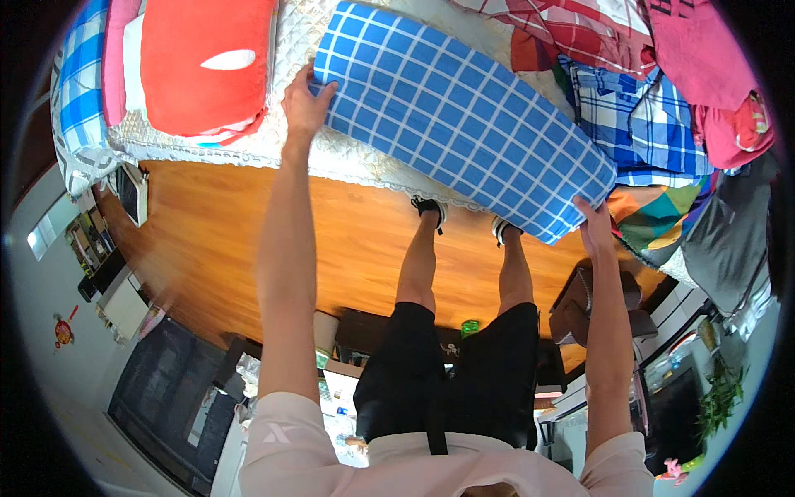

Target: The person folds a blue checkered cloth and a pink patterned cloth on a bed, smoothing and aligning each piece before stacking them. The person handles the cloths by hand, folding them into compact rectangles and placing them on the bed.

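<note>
Blue checked cloth (464, 116): on the bed (296, 37), running from 12 to 3 o'clock, its lower end over the bed's edge. Left hand (305, 103), at 11 o'clock: thumb on top, clamped on the near left edge. Right hand (595, 225), at 3 o'clock: pinching the corner at the lower end.

Progress (judged): cloth reads as folded lengthwise into a smooth band; making it more compact would be left. Red bedding (195, 91) sits at 10–11 o'clock, plaid shirt (629, 116) at 2.

Writing: dark letters, partly cut off, on the pink garment (700, 54) at 2 o'clock; not transcribed. No brand recorded.
</note>
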The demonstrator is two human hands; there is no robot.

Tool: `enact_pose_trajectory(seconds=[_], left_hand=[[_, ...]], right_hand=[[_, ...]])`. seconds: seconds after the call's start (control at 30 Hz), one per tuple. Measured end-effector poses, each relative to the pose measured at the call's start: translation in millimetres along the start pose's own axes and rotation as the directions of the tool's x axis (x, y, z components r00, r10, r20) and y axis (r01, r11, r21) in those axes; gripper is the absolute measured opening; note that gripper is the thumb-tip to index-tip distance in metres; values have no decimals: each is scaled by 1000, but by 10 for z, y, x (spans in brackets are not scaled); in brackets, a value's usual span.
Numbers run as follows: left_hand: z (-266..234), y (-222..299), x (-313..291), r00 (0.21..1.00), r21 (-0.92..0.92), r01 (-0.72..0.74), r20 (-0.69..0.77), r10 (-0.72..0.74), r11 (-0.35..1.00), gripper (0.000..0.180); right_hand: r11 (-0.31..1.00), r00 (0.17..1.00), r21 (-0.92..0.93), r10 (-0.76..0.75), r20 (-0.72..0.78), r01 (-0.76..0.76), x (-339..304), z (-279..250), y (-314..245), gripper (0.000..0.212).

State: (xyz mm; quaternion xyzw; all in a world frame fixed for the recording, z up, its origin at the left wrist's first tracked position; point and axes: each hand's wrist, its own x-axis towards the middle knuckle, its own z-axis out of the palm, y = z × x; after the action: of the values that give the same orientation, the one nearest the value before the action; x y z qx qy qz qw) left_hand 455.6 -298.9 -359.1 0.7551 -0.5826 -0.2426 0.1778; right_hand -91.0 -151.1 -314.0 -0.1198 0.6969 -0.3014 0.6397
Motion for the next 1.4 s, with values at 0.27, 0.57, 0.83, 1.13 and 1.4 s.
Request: enact_pose_trajectory(seconds=[0.27,0.57,0.83,1.13,1.4], left_hand=[[843,1750,-2311,952,-188,-96,268,145,978,68],[2327,2871,-3262,620,-894,288,447,-645,-343,65],[1643,3002,-3384,550,-810,337,584,-598,-481,56],[1277,2758,-3631,459,-676,417,733,-501,-608,69],[719,2731,-3615,464,-502,298,820,-336,-812,64]], right_hand=[[987,998,-162,8,-62,-18,6,49,-502,62],[977,973,-27,212,88,-210,23,9,-587,62],[882,927,-453,271,259,-131,-443,61,-884,67],[-239,232,-250,-101,967,938,5,972,-1184,44],[425,-159,-161,624,765,891,80,2788,-652,35]])
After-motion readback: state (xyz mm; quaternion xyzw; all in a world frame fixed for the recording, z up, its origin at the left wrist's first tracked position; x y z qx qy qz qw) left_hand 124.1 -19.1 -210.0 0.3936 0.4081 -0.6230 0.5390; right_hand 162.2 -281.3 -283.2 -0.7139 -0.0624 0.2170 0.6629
